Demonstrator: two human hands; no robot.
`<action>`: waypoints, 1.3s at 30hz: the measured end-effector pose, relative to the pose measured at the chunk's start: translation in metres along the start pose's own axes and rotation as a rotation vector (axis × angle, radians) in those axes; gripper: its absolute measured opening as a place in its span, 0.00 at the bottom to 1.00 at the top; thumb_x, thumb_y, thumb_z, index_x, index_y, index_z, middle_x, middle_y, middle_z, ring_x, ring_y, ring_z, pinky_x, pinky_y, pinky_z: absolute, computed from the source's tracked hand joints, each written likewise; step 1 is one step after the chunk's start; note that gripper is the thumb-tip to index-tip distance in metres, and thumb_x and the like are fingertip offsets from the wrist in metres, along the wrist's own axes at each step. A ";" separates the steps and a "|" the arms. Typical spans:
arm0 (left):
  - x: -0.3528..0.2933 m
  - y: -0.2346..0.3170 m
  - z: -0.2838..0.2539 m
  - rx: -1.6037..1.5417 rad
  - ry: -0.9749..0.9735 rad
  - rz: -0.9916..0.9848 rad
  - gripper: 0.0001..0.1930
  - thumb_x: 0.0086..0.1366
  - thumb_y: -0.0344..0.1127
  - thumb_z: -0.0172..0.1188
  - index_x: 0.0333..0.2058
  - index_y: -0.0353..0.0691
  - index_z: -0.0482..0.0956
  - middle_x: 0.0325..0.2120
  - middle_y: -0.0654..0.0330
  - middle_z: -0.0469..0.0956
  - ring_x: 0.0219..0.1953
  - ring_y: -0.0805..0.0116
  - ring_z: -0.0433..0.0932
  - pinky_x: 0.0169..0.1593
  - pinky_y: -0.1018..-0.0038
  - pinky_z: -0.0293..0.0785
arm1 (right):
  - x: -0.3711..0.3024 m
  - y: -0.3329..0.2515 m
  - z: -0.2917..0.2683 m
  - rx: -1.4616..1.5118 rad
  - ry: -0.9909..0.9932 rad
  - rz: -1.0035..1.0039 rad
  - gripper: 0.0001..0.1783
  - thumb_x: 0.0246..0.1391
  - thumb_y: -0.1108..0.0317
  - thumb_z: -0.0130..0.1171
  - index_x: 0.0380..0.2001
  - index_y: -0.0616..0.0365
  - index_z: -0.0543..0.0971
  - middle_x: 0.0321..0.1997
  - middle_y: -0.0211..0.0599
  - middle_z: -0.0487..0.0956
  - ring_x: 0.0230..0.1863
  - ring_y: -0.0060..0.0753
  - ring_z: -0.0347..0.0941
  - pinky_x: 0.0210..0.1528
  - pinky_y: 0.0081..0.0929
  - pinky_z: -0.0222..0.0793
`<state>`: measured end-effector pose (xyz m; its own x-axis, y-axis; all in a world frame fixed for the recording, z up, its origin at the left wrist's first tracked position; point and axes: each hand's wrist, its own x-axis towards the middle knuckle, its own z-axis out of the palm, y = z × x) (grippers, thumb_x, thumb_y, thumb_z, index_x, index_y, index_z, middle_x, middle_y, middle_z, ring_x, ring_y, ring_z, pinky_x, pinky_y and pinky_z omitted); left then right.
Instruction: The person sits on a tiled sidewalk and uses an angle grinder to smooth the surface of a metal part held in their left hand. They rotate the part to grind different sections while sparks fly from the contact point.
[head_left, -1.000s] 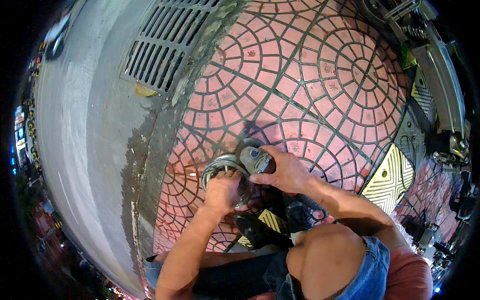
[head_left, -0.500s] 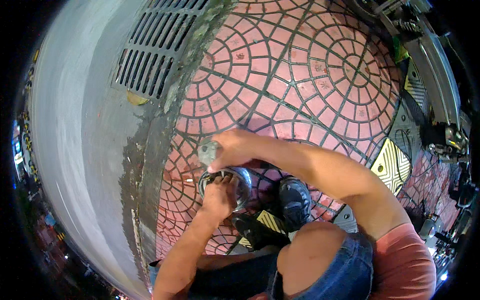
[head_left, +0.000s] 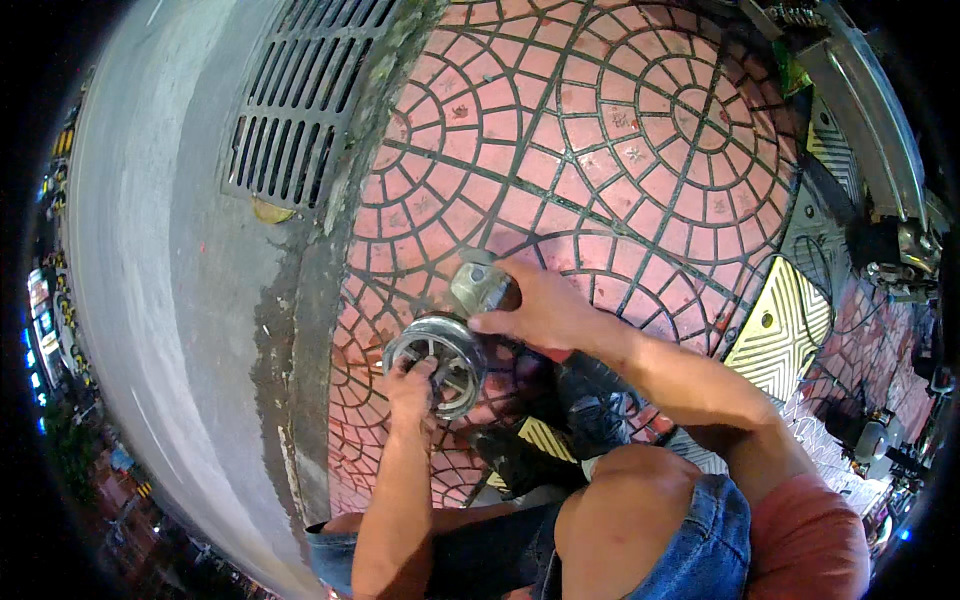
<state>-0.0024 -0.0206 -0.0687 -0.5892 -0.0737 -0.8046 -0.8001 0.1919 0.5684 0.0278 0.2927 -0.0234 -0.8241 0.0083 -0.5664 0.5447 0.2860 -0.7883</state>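
Observation:
A small metal wheel rim [head_left: 440, 327] with spokes is held over the pink paving, its round face turned up. My left hand [head_left: 408, 388] is closed on its spokes near the hub, fingers reaching inside the ring. Just beyond the rim, my right hand [head_left: 535, 308] grips a grey, dull, rounded block-like object [head_left: 477, 287] from the right side. The object hangs close to the rim's upper edge; I cannot tell whether they touch. What kind of object it is does not show clearly.
My shoes [head_left: 590, 390] and bent knee [head_left: 630, 500] are right of the wheel. To the left runs a kerb with a drain grate [head_left: 285, 160] and the grey road [head_left: 190, 250]. Yellow-striped ramp blocks [head_left: 780, 325] and parked motorbike parts [head_left: 870, 130] stand at the right.
My right hand has moved right with the grey object. The wheel rim is tipped to show its face more fully, and my left hand has shifted left, from inside the ring to its spokes.

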 end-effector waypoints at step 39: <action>-0.085 0.083 0.007 -0.564 -0.017 -0.138 0.17 0.75 0.36 0.65 0.60 0.42 0.82 0.54 0.55 0.88 0.55 0.51 0.89 0.57 0.42 0.91 | -0.019 0.000 -0.041 0.601 0.173 0.142 0.36 0.67 0.59 0.76 0.72 0.62 0.76 0.48 0.42 0.88 0.42 0.29 0.86 0.42 0.30 0.82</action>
<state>-0.0179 0.0086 0.0454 -0.4768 -0.0445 -0.8779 -0.8083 -0.3701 0.4578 0.0369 0.3320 -0.0028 -0.7236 0.1755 -0.6676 0.6007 -0.3163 -0.7343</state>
